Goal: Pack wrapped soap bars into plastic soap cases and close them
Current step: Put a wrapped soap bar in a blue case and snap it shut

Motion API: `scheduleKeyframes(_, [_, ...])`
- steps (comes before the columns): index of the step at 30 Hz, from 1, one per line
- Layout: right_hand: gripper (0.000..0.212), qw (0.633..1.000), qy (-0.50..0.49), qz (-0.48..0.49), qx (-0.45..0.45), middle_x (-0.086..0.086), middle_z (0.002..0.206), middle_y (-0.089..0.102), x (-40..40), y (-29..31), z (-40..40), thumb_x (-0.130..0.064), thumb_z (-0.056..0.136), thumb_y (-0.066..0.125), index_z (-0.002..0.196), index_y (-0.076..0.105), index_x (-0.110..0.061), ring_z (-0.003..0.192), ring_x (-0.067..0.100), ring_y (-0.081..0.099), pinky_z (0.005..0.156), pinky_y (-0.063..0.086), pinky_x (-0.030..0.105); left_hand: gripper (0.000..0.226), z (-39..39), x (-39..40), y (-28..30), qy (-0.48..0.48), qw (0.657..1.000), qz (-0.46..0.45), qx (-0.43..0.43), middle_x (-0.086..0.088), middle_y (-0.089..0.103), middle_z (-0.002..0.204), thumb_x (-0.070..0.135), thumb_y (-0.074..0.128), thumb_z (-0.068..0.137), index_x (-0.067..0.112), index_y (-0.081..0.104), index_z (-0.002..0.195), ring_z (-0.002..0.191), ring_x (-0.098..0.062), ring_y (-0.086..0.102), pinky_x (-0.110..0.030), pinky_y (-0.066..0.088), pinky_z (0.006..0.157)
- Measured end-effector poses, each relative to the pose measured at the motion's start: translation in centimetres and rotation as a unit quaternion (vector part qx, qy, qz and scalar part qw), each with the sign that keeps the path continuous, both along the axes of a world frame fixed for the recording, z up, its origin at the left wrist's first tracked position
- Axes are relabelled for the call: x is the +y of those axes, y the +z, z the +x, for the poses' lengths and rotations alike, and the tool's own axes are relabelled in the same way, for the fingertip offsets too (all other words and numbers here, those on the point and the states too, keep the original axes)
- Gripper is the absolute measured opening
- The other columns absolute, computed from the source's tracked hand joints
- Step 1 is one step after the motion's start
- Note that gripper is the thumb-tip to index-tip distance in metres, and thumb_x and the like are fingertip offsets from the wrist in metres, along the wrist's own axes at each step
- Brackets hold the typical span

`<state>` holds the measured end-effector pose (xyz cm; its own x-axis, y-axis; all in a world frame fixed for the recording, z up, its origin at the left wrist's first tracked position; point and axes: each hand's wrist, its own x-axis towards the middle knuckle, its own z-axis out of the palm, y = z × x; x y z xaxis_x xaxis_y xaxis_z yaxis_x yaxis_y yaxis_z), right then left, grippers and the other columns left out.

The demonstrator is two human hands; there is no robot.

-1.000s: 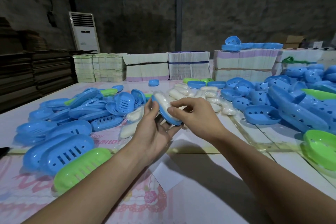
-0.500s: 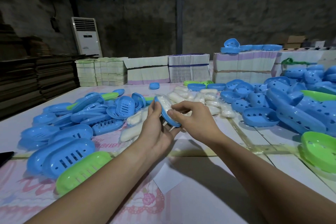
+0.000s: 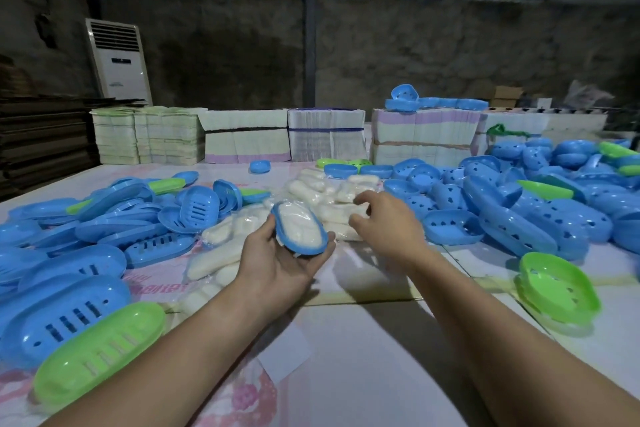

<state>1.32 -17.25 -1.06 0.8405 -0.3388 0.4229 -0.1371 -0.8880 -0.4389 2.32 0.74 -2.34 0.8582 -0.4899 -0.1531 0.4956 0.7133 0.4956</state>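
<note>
My left hand (image 3: 277,263) holds a blue soap case half (image 3: 300,231) from below, thumb on its left rim. A wrapped white soap bar (image 3: 298,225) lies inside it, face up. My right hand (image 3: 388,224) hovers to the right of the case, fingers loosely curled, holding nothing, over the pile of wrapped soap bars (image 3: 332,198). Blue slotted lids (image 3: 104,218) lie heaped at the left. Blue case halves with holes (image 3: 519,198) are piled at the right.
A green lid (image 3: 100,350) lies near my left forearm and a green case half (image 3: 557,288) at the right. Stacks of flat printed cartons (image 3: 325,139) line the table's far edge. A standing air conditioner (image 3: 119,62) is behind at the left. White tabletop (image 3: 363,357) shows between my arms.
My right hand has let go of the case and moved right, toward the soap pile. The case in my left hand has tipped from edge-on to face up, showing the soap.
</note>
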Motion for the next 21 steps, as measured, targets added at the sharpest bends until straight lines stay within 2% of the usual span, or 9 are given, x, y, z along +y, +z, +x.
scheduleKeyframes(3, [0.044,0.986,-0.090,-0.107,0.095,0.005,0.132,0.051,-2.4,0.5,0.1,-0.034,0.090,0.055,0.133,0.051,-0.027,0.122,0.029,0.045,0.078,0.041,0.039,0.043,-0.1,-0.2,0.1,-0.007,1.000,-0.011,-0.002,-0.023,0.063,0.130,0.039,0.050,0.103,0.008,0.061,0.130,0.121,-0.043,0.058,-0.057,0.052,0.091])
scheduleKeyframes(6, [0.041,0.960,-0.162,-0.186,0.135,0.007,0.133,0.047,-4.8,0.1,-0.5,-0.032,0.091,0.054,0.131,0.049,-0.025,0.126,0.033,0.038,0.079,0.043,0.041,0.041,-0.1,-0.3,-0.1,-0.015,1.000,-0.008,-0.012,-0.022,0.065,0.128,0.040,0.050,0.103,0.007,0.064,0.124,0.115,-0.042,0.061,-0.057,0.052,0.092])
scheduleKeyframes(8, [0.040,0.952,-0.189,-0.186,0.152,0.006,0.129,0.048,-6.2,-0.9,-1.1,-0.035,0.090,0.055,0.129,0.051,-0.026,0.124,0.032,0.038,0.080,0.044,0.042,0.041,-0.1,-0.4,-0.5,-0.023,1.000,0.008,-0.020,-0.020,0.067,0.123,0.041,0.050,0.103,0.006,0.067,0.117,0.108,-0.039,0.063,-0.057,0.053,0.094])
scheduleKeyframes(11, [0.038,0.953,-0.191,-0.168,0.166,0.004,0.123,0.053,-7.5,-1.9,-1.3,-0.028,0.088,0.055,0.126,0.055,-0.027,0.122,0.030,0.040,0.073,0.039,0.039,0.041,-0.1,-0.6,-0.9,-0.022,0.999,0.030,-0.025,-0.022,0.069,0.117,0.041,0.050,0.102,0.005,0.068,0.110,0.103,-0.041,0.065,-0.057,0.056,0.089])
scheduleKeyframes(15, [0.031,0.968,-0.168,-0.141,0.126,0.004,0.110,0.062,-7.4,-2.1,-1.0,-0.016,0.086,0.055,0.115,0.061,-0.023,0.115,0.028,0.046,0.066,0.037,0.035,0.043,-0.4,-0.7,-1.1,-0.030,0.997,0.051,-0.039,-0.023,0.072,0.113,0.042,0.049,0.102,0.005,0.069,0.110,0.108,-0.043,0.066,-0.055,0.052,0.095])
scheduleKeyframes(17, [0.030,0.977,-0.147,-0.127,0.086,0.005,0.105,0.064,-6.9,-2.0,-1.1,-0.013,0.084,0.056,0.111,0.064,-0.023,0.115,0.027,0.047,0.065,0.036,0.035,0.044,-0.6,-0.9,-1.3,-0.032,0.997,0.056,-0.042,-0.023,0.073,0.107,0.042,0.048,0.103,0.004,0.069,0.110,0.104,-0.042,0.067,-0.054,0.051,0.097])
scheduleKeyframes(19, [0.036,0.990,-0.111,-0.084,0.037,0.006,0.107,0.065,-6.2,-1.6,-1.2,-0.012,0.083,0.056,0.115,0.065,-0.026,0.116,0.027,0.048,0.069,0.039,0.035,0.044,-0.7,-1.0,-1.4,-0.028,0.997,0.057,-0.039,-0.022,0.074,0.102,0.042,0.049,0.102,0.004,0.070,0.108,0.095,-0.041,0.070,-0.054,0.049,0.100])
scheduleKeyframes(21, [0.041,0.998,-0.050,-0.011,-0.040,0.005,0.104,0.067,-5.2,-1.0,-1.4,-0.009,0.084,0.055,0.119,0.066,-0.027,0.107,0.024,0.055,0.075,0.046,0.035,0.044,-0.6,-0.9,-1.3,-0.020,0.998,0.053,-0.035,-0.021,0.074,0.102,0.042,0.050,0.102,0.004,0.070,0.109,0.086,-0.039,0.073,-0.054,0.049,0.101])
